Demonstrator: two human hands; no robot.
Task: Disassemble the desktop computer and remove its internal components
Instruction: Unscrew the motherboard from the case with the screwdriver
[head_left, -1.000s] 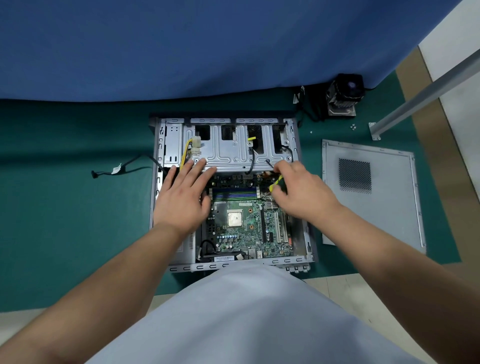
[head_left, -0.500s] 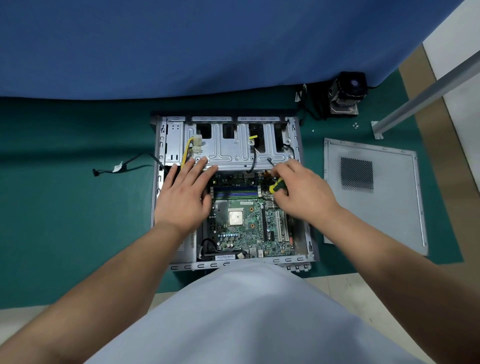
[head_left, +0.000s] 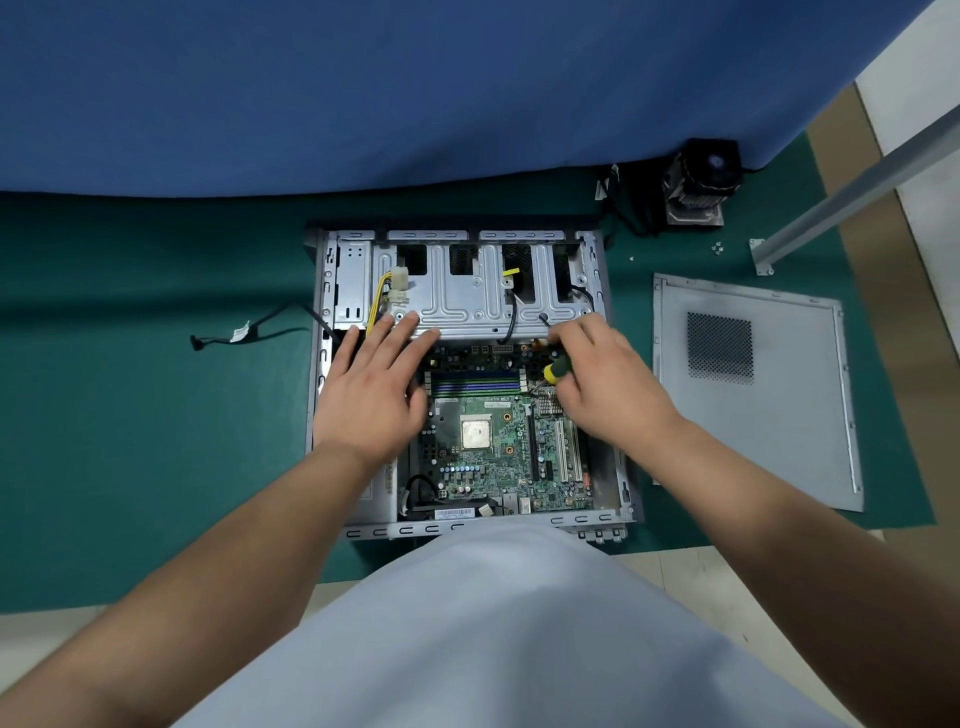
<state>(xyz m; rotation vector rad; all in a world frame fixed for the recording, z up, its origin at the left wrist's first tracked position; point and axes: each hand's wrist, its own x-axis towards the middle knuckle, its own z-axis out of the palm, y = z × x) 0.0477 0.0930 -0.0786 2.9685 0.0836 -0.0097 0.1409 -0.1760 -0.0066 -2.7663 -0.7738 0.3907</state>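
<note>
Desktop computer case (head_left: 326, 364) lay flat on the green mat (head_left: 130, 441) right under both my hands, side already off so the guts faced up at me; my left hand (head_left: 371, 395) was over the left half of it and my right hand (head_left: 605, 387) over the upper right corner of the board.

Looks-wise: grey steel shell, silver drive cage (head_left: 467, 301) across the far end with a yellow-wired white connector (head_left: 397, 288) draped on it and a couple of black cables hanging down; green motherboard (head_left: 498, 457) below that, bare CPU (head_left: 476, 434) in the middle, RAM sticks (head_left: 475, 384) in blue slots just above, expansion slots on the right.

Left hand was flat and spread, fingers straight, fingertips resting on the near edge of the drive cage, palm over the board's left side; it held nothing. Right hand was curled round a screwdriver (head_left: 556, 371) with a yellow and black handle, tip pointed down at the board near the end of the RAM slots; couldn't tell exactly what the tip sat on.

Off to the right the side panel (head_left: 779, 415) lay on the mat, well apart from the case; the CPU cooler (head_left: 701, 182) stood at the far right, a few screws (head_left: 718, 249) near it; a loose black cable (head_left: 244, 332) lay left of the case.
</note>
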